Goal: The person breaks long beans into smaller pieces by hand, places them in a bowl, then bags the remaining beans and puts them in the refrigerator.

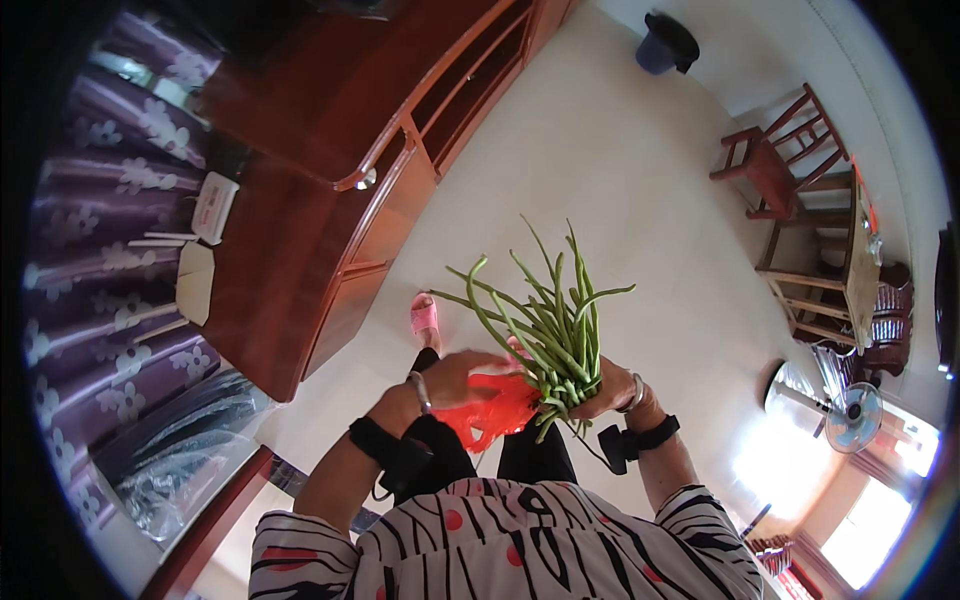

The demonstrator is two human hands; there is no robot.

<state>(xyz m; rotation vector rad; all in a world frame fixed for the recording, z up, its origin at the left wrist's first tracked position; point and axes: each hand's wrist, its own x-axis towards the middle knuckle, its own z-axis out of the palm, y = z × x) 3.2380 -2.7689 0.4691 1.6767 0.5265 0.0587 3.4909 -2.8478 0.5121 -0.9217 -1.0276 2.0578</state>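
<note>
My right hand [603,393] is closed round the lower ends of a bunch of long green beans [560,335]. The beans fan upward and away from me, a few curling at the tips. A red plastic bag [490,412] hangs between my hands, against the near side of the bunch. My left hand [462,378] is at the bag's upper left side, its fingers stretching toward the beans. Motion smears those fingers, so their grip on the bag is unclear. Both wrists carry a bangle and a black strap.
A reddish-brown wooden cabinet [290,230] stands to the left, bearing a white router-like box [213,207]. Pink slippers [424,316] are on my feet. At the right are a wooden chair [768,172], a wooden table frame [835,265] and a fan [856,415]. A dark bucket [660,50] stands far off.
</note>
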